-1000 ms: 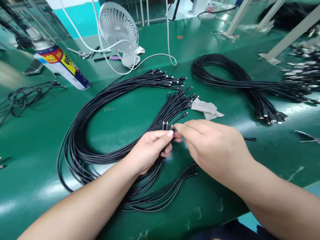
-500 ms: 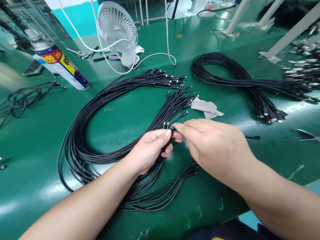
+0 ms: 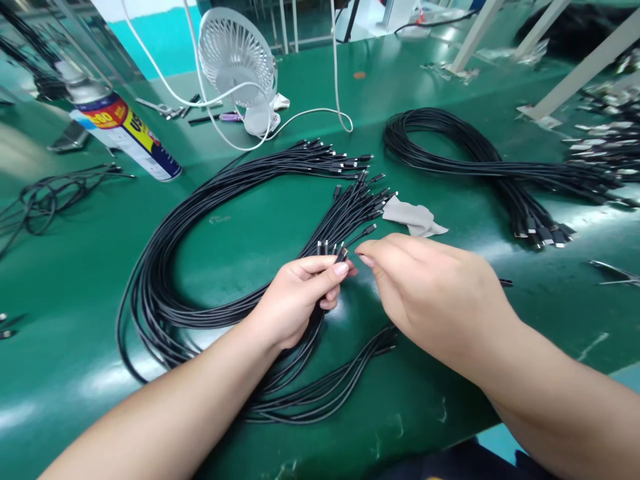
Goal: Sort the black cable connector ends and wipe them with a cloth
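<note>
My left hand is closed round several black USB cables, thumb on top, their metal-tipped plugs pointing up past the fingers. Close to the right of these plugs, a small gap away, is my right hand, its thumb and forefinger pinched together. Whatever may be between those fingertips is too small or hidden to make out. A short black end shows beyond the back of that hand. Beneath and behind the left hand lies a big curved bundle of black cables, with many loose plugs near a crumpled grey cloth.
A second cable bundle lies at the right, with metal pliers in front of it. At the back left stand a spray can and a white fan with its looping cord. More cables are heaped far right.
My right hand has drawn back slightly to the right from the plugs. In my left hand the plugs have fanned out a little, and more of them show.
</note>
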`<state>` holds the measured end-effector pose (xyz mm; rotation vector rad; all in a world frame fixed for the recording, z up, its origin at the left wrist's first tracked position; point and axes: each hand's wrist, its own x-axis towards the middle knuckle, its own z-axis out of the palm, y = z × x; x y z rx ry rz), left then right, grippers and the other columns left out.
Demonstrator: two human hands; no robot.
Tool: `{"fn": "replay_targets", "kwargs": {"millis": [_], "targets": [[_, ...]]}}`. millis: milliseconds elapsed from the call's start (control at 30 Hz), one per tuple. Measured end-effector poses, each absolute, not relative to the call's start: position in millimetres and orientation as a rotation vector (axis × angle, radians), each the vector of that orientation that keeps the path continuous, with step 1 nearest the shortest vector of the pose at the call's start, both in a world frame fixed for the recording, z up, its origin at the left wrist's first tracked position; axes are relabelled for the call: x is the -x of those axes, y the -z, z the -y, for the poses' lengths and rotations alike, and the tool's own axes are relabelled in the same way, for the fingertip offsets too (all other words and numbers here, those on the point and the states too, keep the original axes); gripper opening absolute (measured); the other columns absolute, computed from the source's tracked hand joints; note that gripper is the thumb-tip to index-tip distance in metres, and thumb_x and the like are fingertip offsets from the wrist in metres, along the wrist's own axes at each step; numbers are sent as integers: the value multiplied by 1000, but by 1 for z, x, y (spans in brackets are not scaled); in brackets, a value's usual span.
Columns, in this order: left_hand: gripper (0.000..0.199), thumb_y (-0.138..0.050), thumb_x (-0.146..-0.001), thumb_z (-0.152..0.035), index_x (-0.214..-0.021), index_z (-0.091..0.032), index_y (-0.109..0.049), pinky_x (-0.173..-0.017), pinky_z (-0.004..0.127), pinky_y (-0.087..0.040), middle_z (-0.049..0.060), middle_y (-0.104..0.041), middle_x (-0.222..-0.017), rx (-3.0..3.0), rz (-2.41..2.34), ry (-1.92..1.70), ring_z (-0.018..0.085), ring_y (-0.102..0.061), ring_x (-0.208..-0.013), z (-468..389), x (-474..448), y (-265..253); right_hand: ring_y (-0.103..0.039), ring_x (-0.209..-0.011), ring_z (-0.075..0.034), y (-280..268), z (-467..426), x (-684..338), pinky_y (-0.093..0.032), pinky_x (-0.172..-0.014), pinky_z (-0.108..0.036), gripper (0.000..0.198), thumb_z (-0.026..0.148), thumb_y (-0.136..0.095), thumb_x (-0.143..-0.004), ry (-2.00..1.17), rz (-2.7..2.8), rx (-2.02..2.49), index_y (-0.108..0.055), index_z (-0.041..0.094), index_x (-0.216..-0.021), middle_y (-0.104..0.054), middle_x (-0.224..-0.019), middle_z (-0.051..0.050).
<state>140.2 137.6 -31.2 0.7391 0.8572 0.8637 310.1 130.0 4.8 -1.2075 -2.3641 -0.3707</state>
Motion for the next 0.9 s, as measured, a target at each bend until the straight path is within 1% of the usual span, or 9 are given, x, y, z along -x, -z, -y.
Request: {"fn": "replay_targets", "kwargs": {"millis": [200,333,500,767,900], "targets": [[23,-86,-63,-27,-69,-12,-69,-47,20,-30,-4,-49,-52,-658,-950,-978,5,-40,-49,-136,-144,31,-66,-65,-17,-1,-127,-304,-45,-56,-29,20,7,-52,-86,327,2392,1190,-71,10,-92,-72,-82,-6],[24,-88,-58,-22,-68,-12,-69,-47,19,-30,-4,-53,-52,-631,-969,-1006,4,-42,-47,-135,-145,31,-66,-66,-18,3,-128,-301,-44,-55,-29,21,7,-51,-87,341,2370,1212,-71,9,-95,-72,-82,-7],[21,-86,-59,-21,-69,-12,-70,-47,20,-32,-3,-58,-57,-649,-997,-1012,4,-44,-48,-134,-146,30,-67,-69,-18,6,-127,-299,-44,-55,-29,22,7,-51,-87,340,2359,1248,-70,10,-96,-73,-85,-7],[21,-87,-56,-18,-66,-12,-70,-46,20,-31,-3,-57,-55,-639,-988,-1006,4,-44,-47,-135,-147,30,-66,-65,-16,6,-128,-296,-42,-54,-27,22,8,-48,-88,418,2359,1237,-70,11,-93,-74,-84,-7],[20,-87,-58,-19,-67,-12,-70,-46,20,-29,-3,-55,-54,-635,-951,-997,5,-43,-48,-135,-146,31,-66,-65,-17,4,-129,-296,-43,-55,-28,23,8,-48,-88,382,2347,1229,-71,12,-91,-74,-82,-6]]}}
